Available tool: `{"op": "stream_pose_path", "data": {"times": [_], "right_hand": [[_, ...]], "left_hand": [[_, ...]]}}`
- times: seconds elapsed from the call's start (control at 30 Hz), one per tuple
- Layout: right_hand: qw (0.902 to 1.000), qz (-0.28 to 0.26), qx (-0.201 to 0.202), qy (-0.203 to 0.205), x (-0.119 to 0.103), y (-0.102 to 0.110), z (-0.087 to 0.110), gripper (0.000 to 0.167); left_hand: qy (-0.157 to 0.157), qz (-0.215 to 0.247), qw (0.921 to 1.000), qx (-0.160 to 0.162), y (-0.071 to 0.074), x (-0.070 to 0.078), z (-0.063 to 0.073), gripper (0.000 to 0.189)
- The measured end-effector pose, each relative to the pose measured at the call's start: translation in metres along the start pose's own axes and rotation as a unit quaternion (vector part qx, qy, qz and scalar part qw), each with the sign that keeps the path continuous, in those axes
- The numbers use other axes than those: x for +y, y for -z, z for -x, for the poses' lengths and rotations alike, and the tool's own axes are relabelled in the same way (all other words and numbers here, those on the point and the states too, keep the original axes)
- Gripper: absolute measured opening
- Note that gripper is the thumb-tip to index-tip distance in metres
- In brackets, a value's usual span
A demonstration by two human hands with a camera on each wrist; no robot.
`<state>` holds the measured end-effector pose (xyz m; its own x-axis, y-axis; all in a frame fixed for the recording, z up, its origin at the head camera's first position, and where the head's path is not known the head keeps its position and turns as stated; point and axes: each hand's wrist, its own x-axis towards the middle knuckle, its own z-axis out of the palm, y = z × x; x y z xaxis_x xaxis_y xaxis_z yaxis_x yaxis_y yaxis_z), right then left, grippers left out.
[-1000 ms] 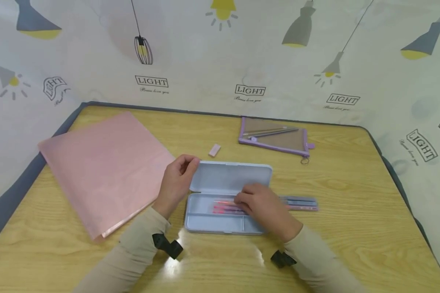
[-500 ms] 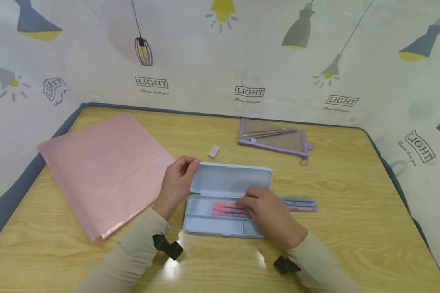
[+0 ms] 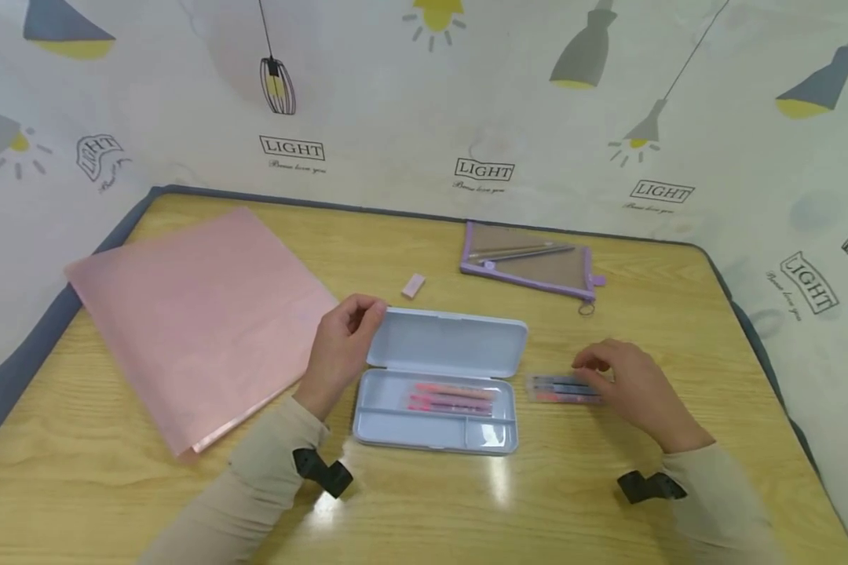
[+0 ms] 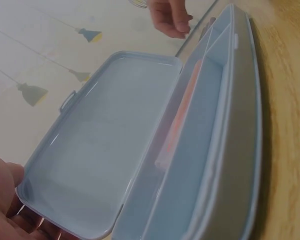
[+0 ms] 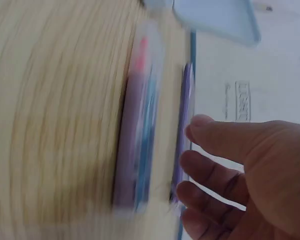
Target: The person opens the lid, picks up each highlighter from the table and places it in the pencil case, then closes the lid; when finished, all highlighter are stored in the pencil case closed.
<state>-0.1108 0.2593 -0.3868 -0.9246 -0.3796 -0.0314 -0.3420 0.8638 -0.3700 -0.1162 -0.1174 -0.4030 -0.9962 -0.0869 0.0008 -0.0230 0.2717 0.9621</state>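
Note:
My left hand [image 3: 342, 345] pinches the left corner of the raised lid [image 3: 448, 344] of a pale blue pencil case [image 3: 406, 430]. A clear sleeve of pink, peach and purple pens [image 3: 455, 400] lies in its long back compartment. To the right of the case, a second clear sleeve of pens [image 3: 558, 389], grey, blue and pink-purple, lies on the table. My right hand [image 3: 636, 392] hovers over its right end with loosely bent fingers. In the right wrist view these fingers [image 5: 205, 167] hold nothing and look apart from the blurred pens.
A pink folder-like sheet [image 3: 205, 322] covers the table's left side. Behind the case lies a small pinkish eraser [image 3: 413, 286]. A purple-edged zip pouch [image 3: 530, 263] with pencils inside sits at the back. A patterned curtain [image 3: 381, 102] stands behind the table [image 3: 572, 502].
The right hand has left the pens in the case and moved right, over the second sleeve of pens. The left hand stays on the lid.

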Motion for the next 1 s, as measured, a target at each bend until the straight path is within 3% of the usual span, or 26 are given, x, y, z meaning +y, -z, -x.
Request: {"op": "stream_pose_path", "data": {"times": [0.23, 0.73, 0.87, 1.0], "right_hand": [[0.9994, 0.017, -0.027, 0.013, 0.028, -0.002, 0.001, 0.007], [0.9980, 0.033, -0.036, 0.040, 0.032, -0.005, -0.009, 0.004], [0.9981, 0.029, -0.022, 0.049, 0.033, -0.006, -0.008, 0.005], [0.9994, 0.007, -0.002, 0.033, 0.032, -0.005, -0.003, 0.005]], "left_hand": [[0.003, -0.004, 1.0000, 0.007, 0.000, 0.001, -0.001, 0.027], [0.000, 0.005, 0.9999, 0.009, -0.001, 0.001, -0.001, 0.025], [0.004, 0.003, 0.9999, 0.011, -0.002, 0.001, 0.000, 0.026], [0.004, -0.003, 0.9999, 0.011, -0.002, 0.001, 0.000, 0.027]]}}
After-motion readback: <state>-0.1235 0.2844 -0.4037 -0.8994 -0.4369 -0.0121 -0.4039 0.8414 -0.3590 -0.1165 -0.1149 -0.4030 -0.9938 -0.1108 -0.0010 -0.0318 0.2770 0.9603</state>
